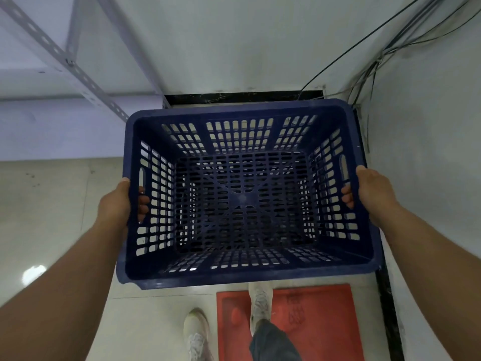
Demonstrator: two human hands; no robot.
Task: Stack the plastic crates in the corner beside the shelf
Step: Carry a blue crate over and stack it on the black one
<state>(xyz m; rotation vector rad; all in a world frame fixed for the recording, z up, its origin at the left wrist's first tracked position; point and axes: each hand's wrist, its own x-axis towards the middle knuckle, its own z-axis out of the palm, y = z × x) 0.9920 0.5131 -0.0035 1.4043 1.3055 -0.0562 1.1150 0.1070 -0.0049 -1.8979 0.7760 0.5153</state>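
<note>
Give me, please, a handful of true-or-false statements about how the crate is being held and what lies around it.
1. Both hands grip the blue crate by its side handle slots. True: left hand, right hand.
2. The crate holds several boxes. False: it is empty.
3. A red mat lies on the floor below the crate. True.
4. The crate is upside down. False: its open top faces up.
5. Cables run down the wall at the right. True.
</note>
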